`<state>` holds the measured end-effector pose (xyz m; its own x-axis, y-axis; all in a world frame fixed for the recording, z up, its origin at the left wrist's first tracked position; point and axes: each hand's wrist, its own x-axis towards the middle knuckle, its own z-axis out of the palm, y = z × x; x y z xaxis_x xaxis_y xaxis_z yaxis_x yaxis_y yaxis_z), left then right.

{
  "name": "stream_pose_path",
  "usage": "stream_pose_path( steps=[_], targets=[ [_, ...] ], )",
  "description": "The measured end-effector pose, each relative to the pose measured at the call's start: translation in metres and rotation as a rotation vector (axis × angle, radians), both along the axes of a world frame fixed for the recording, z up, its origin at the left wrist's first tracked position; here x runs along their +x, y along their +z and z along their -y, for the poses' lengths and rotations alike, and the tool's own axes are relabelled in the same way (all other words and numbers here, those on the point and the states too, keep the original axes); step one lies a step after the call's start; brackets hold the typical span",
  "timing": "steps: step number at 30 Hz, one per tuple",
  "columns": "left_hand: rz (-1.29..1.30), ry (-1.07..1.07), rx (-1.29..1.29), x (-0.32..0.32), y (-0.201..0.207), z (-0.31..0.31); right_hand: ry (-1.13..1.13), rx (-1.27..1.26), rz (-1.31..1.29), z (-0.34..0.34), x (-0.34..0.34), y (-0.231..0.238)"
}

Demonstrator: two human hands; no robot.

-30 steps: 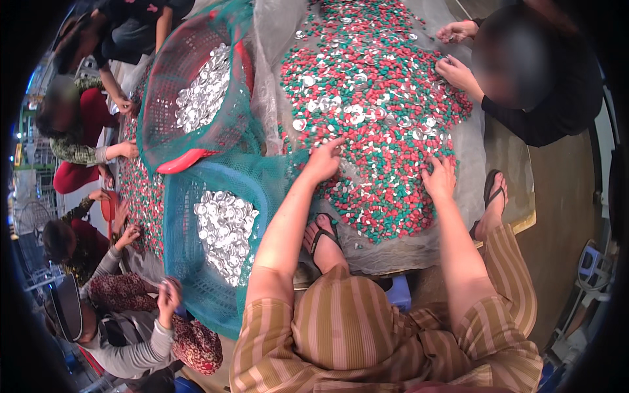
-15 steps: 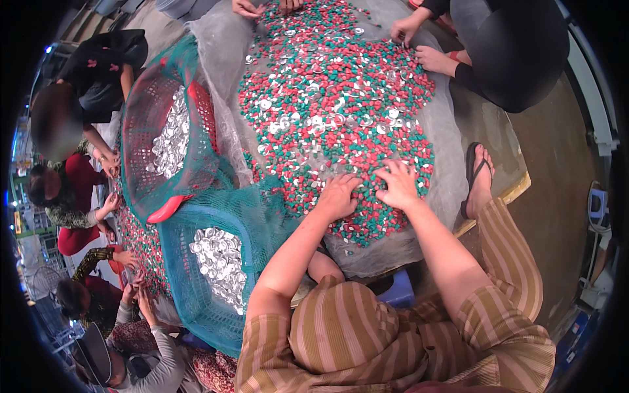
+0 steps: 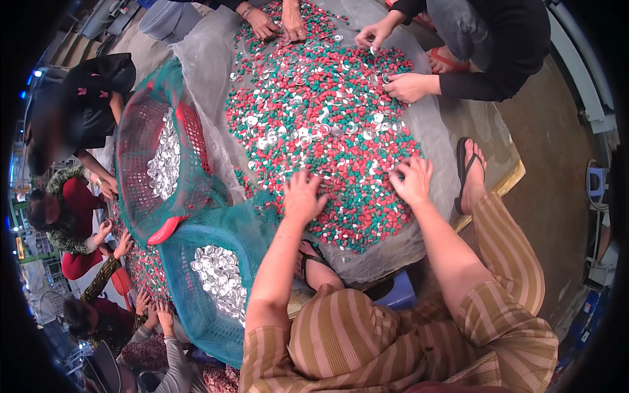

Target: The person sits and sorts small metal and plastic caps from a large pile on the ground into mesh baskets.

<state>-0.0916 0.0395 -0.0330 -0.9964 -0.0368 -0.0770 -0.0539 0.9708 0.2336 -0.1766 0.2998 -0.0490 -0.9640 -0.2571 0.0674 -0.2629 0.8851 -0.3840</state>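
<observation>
A broad heap of small red and green pellet-like pieces (image 3: 354, 209) is spread in front of me, with round shiny silver pieces (image 3: 303, 136) scattered through it. My left hand (image 3: 303, 198) rests at the heap's left side, fingers spread and slightly bent. At the right edge, my right hand (image 3: 413, 181) touches the pieces with its fingers curved and apart. No held piece shows in either hand, though their undersides are hidden. Under the heap lies a translucent whitish sheet (image 3: 445, 141).
On my left stand a blue basket (image 3: 175, 262) lined with green netting and a red basket (image 3: 191, 137), both holding silver pieces. Co-workers' hands (image 3: 409, 87) work at the far right and far end (image 3: 262, 25). Others sit along another heap (image 3: 145, 267) at left.
My hands have moved apart over the heap, the left one leftward and the right one slightly rightward. At the far right, a co-worker's hand has lifted a small pale piece.
</observation>
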Motion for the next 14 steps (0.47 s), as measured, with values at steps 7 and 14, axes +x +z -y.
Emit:
stream_pose_path(
  steps=[7, 14],
  targets=[
    [0.086, 0.473, -0.109, -0.004, -0.011, 0.032, -0.360, 0.115, 0.207, 0.010, -0.025, -0.004],
    [0.295, 0.090, 0.085, -0.062, 0.000, -0.002, 0.082, 0.280, 0.448, 0.077, 0.015, 0.004]
  ],
)
